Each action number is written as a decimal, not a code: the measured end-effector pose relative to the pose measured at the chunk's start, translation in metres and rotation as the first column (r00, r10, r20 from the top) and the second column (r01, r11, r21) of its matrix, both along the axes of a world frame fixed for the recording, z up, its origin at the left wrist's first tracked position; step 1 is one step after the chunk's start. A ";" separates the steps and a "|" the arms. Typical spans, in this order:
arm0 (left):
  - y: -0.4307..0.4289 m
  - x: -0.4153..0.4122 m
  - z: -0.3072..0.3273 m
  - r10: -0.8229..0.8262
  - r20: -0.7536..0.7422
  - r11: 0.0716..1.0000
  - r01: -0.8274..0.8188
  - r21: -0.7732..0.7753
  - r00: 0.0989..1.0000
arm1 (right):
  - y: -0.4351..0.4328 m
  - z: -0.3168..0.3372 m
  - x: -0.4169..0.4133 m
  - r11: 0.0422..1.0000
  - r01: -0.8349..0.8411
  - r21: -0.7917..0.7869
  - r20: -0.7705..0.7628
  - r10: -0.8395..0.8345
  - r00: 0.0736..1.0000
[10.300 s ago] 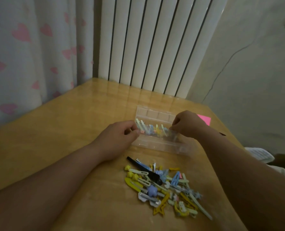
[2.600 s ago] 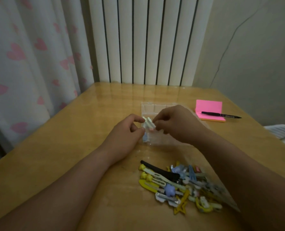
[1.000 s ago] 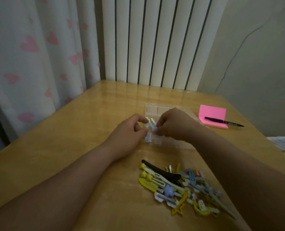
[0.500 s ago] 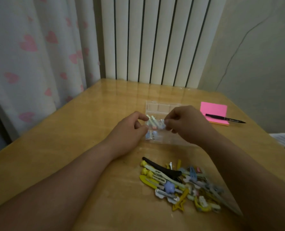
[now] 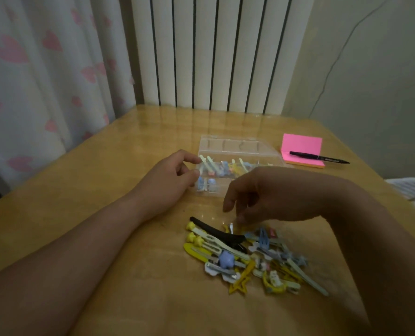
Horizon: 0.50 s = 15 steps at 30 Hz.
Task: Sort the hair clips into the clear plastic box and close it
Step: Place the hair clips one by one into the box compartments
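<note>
Your clear box lies open, pastel clips in its compartments. Your left hand, fingers loosely curled, touches its edge; your right hand, fingers spread and empty, reaches down over the clip pile.

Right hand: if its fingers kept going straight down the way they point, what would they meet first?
Probably the small silver clip at the far edge of the hair clip pile, just under the right hand; depth is unclear.

Head view: worn on head, faces forward and down onto wooden table, close above both forearms.
Far edge: radiator, curtain.
Views: only one.
</note>
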<state>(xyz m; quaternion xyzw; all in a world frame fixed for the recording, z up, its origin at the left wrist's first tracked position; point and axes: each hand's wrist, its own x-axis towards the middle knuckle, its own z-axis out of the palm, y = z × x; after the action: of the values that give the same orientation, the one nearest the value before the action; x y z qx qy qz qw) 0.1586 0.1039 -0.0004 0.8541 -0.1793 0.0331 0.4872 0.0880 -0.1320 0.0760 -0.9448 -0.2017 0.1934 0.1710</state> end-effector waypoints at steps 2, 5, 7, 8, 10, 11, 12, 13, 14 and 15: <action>0.000 -0.001 0.000 -0.002 0.000 1.000 0.002 0.001 1.000 | 0.003 -0.002 -0.001 1.000 -0.024 -0.014 -0.023 0.024 0.999; 0.000 -0.002 0.001 -0.005 -0.004 1.000 0.005 -0.005 1.000 | 0.007 -0.008 -0.001 0.998 -0.046 -0.029 -0.014 0.046 0.999; 0.000 -0.002 0.001 -0.009 -0.002 1.000 0.009 -0.002 1.000 | 0.008 -0.011 -0.001 0.998 -0.048 -0.031 -0.005 0.048 0.999; 0.001 -0.002 0.001 -0.010 -0.001 1.000 0.010 0.000 1.000 | 0.008 -0.011 0.000 0.999 -0.042 -0.028 -0.005 0.042 0.999; 0.001 -0.002 0.000 -0.008 -0.001 1.000 0.008 0.004 1.000 | 0.007 -0.012 0.001 1.000 -0.018 -0.010 -0.005 0.017 1.000; 0.001 -0.002 0.000 -0.006 -0.001 1.000 0.006 0.004 1.000 | 0.006 -0.013 0.002 1.000 -0.009 -0.004 0.001 0.009 1.000; 0.001 -0.001 0.000 -0.004 0.000 1.000 0.004 0.005 1.000 | 0.005 -0.013 0.004 1.000 -0.005 0.003 0.006 0.005 1.000; 0.001 -0.001 0.000 -0.002 -0.001 1.000 0.002 0.004 1.000 | 0.003 -0.014 0.005 1.000 -0.003 0.012 0.009 0.003 1.000; 0.001 -0.001 0.000 -0.001 -0.004 1.000 0.001 0.004 1.000 | 0.002 -0.013 0.005 1.000 -0.004 0.024 0.008 0.004 1.000; 0.001 -0.001 0.000 -0.002 -0.006 1.000 0.002 0.004 1.000 | 0.001 -0.013 0.005 0.999 -0.004 0.039 0.002 0.004 1.000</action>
<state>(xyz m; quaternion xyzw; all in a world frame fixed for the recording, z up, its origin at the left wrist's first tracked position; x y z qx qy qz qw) 0.1574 0.1044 -0.0001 0.8550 -0.1787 0.0296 0.4860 0.0931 -0.1308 0.0633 -0.9411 -0.2073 0.1889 0.1891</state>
